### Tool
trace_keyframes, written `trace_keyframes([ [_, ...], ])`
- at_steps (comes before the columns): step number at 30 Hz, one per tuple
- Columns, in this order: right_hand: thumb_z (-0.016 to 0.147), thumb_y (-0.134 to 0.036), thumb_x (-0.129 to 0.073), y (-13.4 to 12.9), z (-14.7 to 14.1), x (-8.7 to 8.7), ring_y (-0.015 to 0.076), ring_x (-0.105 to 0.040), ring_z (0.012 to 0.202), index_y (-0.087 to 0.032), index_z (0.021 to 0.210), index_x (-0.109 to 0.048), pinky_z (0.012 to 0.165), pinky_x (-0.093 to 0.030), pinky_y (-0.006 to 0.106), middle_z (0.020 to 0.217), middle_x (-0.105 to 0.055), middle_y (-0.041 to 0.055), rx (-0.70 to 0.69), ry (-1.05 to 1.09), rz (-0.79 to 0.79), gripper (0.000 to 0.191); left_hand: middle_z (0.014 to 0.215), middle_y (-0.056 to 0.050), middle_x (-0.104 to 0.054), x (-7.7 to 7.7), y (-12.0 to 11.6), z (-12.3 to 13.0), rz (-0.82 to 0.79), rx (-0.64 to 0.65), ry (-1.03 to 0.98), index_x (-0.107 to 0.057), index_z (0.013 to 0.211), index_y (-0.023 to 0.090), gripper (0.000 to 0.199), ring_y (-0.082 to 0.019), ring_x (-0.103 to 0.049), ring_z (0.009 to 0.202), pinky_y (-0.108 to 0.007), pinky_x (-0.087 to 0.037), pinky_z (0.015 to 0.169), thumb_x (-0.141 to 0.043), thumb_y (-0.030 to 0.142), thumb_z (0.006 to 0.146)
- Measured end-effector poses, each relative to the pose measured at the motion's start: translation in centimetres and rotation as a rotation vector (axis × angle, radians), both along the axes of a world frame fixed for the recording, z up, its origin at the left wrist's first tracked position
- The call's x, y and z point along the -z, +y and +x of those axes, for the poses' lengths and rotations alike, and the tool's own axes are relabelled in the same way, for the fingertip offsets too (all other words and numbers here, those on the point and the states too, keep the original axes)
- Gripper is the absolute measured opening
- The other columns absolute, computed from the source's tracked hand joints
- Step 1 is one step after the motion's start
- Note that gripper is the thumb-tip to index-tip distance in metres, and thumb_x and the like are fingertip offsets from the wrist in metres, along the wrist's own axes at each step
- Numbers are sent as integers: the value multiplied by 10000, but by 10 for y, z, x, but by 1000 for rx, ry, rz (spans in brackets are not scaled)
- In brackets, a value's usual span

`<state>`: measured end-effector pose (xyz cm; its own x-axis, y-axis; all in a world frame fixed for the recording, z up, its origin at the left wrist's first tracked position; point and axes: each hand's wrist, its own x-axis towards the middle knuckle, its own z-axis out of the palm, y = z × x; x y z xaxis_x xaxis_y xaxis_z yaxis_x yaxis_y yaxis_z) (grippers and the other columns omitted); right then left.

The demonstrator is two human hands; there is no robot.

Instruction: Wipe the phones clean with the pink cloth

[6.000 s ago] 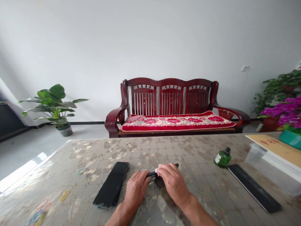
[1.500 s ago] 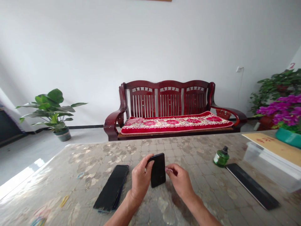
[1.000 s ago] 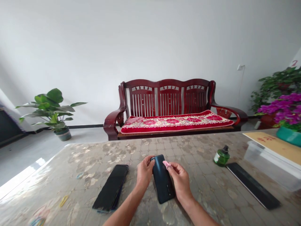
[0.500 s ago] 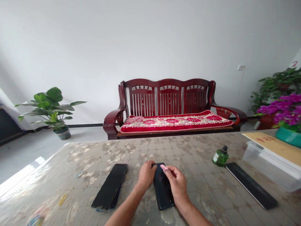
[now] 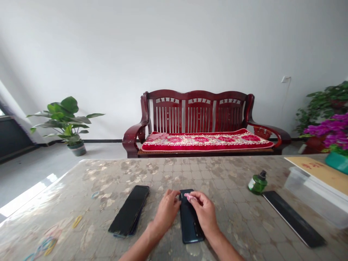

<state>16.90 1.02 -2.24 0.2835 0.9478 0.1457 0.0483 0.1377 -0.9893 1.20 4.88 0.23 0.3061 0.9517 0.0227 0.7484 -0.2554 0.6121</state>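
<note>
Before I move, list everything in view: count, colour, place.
Table: one, greyish, foreground
Phone: one, dark, table centre
Scrap: one, pink, over phone
Second phone: one, black, table left
Bands: several, mixed colours, table left
Bottle: one, green, table right
Slab: one, black, beside bottle
Box: one, clear, table right
Board: one, tan, on box
Flowers: several, purple, far right
Pot: one, teal, under flowers
Bench: one, dark red, beyond table
Cover: one, red floral, on bench
Leafy plants: two, green, far left, right
Wall: one, white, background
Socket: one, white, on wall
Left grip: one, bare, at phone's left edge
Right grip: one, bare, pinching scrap
</note>
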Motion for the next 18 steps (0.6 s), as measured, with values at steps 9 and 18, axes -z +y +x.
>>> trace_keyframes([
  [9, 917, -115, -453, -8, 0, -16, 179, -637, 930, -223, 849, -705, 832, -476, 268, 1063, -645, 71, -153, -823, 108, 283, 1378, -93, -581, 5, -53, -20, 145, 285, 33, -634, 1263, 218, 421, -270, -531, 1276, -384, -422, 1091, -684, 231, 845],
  [18, 912, -58, -512, -6, 2, -18, 178, -600, 873, -224, 823, -667, 790, -463, 262, 907, -643, 23, -221, -1050, 190, 244, 1380, -118, -583, 16, -57, -19, 221, 369, 175, -610, 1307, 213, 587, -310, -524, 1294, -422, -425, 1103, -811, 387, 784],
])
